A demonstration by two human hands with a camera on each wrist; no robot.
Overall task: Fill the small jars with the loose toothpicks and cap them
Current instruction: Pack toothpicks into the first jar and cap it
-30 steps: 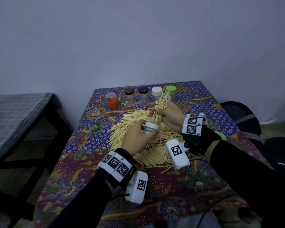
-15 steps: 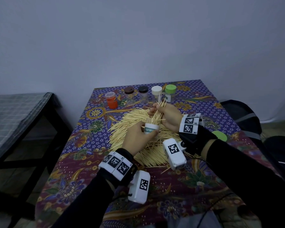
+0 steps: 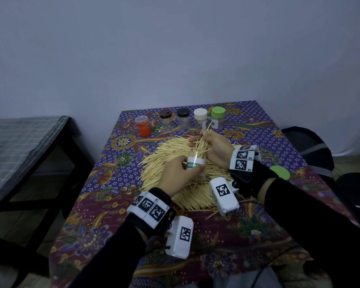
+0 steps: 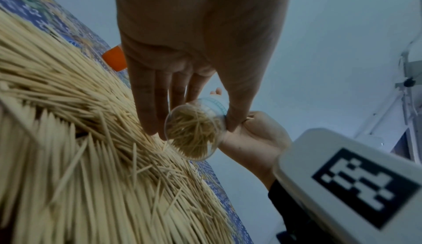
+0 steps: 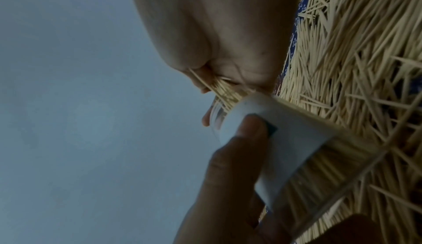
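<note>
My left hand [image 3: 182, 172] grips a clear jar with a white label [image 3: 196, 164] above the big heap of loose toothpicks [image 3: 170, 154] in the middle of the table. In the left wrist view the jar's clear bottom [image 4: 194, 136] shows toothpicks inside it. My right hand [image 3: 208, 145] pinches a bundle of toothpicks [image 3: 202, 142] whose lower ends stand in the jar's mouth. The right wrist view shows the bundle [image 5: 224, 92] entering the jar [image 5: 274, 136], with the left thumb on the label.
A row of small jars stands at the table's far edge: orange [image 3: 143, 126], brown-capped [image 3: 165, 119], black-capped [image 3: 183, 119], white-capped [image 3: 200, 119], green-capped [image 3: 217, 119]. A loose green cap [image 3: 280, 172] lies at the right edge. A dark bench [image 3: 25, 146] stands left, bags on the floor right.
My right hand has pushed the toothpick bundle lower into the jar, so less of it sticks up. The left hand still holds the jar in about the same place.
</note>
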